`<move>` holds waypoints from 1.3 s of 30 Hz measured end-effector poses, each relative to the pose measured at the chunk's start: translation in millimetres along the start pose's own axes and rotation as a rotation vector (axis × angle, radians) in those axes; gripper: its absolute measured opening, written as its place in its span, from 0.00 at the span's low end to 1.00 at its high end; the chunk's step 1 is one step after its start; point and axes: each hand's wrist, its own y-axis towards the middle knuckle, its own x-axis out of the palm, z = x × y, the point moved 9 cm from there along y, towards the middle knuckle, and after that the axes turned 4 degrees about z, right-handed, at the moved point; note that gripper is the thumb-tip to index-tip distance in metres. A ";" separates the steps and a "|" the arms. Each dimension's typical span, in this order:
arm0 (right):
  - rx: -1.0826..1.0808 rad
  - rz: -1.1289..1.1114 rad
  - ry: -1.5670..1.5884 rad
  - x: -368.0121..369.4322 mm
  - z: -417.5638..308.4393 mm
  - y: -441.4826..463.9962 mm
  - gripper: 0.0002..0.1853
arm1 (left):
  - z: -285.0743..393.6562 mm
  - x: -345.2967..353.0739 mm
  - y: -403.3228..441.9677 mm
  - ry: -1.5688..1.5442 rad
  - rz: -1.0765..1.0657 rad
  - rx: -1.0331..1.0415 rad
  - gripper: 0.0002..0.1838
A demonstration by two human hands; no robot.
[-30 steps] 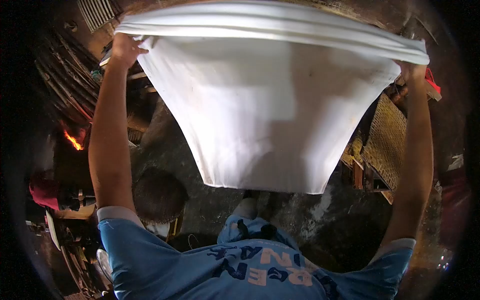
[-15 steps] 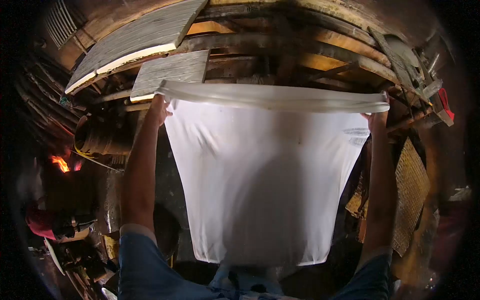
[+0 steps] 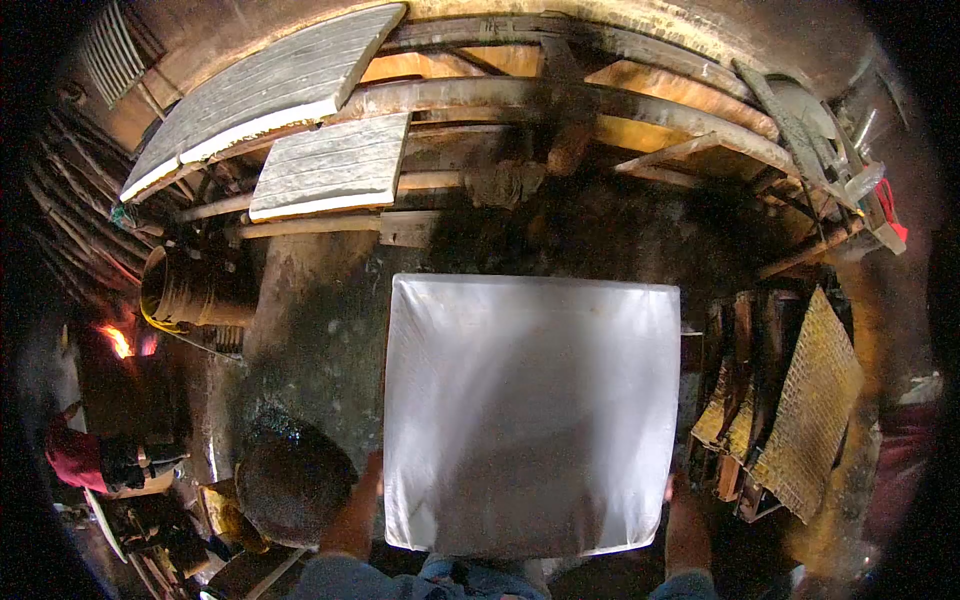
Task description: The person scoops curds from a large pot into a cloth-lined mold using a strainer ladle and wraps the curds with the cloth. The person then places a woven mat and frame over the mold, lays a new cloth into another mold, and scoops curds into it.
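Note:
A white cloth (image 3: 535, 330) lies stretched into a near-square with taut, straight edges; creases run down its lower sides, and a dark shadow falls across its middle. What supports it underneath is hidden. My left hand (image 3: 370, 490) is at its lower left edge, and my right hand (image 3: 678, 495) is at its lower right edge. Both hands are small and blurred against the dark floor. Their fingers are mostly hidden at the cloth's sides, so whether they grip it does not show.
Grey slatted boards (image 3: 330, 165) rest on a wooden rack at the back. A dark round vessel (image 3: 295, 485) stands left of the cloth. Fire (image 3: 118, 340) burns farther left, near a person in a red top (image 3: 75, 450). Woven panels (image 3: 815, 400) lean at the right.
Both hands have let go of the cloth's raised far edge and come down towards me, to its lower sides. The cloth's far edge has dropped and now lies flat and square.

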 end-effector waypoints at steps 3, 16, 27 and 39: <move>0.187 0.133 0.033 -46.1 72.2 -97.0 0.24 | -94.4 -34.5 -108.2 -0.311 0.056 -0.356 0.27; 0.481 -0.560 1.162 -74.1 138.0 -252.9 0.10 | -76.8 -120.9 -193.4 -0.189 -0.142 -0.019 0.15; -0.040 0.130 0.740 -100.9 98.1 -340.5 0.15 | -81.7 -108.6 -223.7 0.229 0.069 0.180 0.18; 1.071 0.011 0.379 -41.3 363.2 -891.8 0.18 | -136.1 104.0 -457.7 0.196 -1.662 0.527 0.14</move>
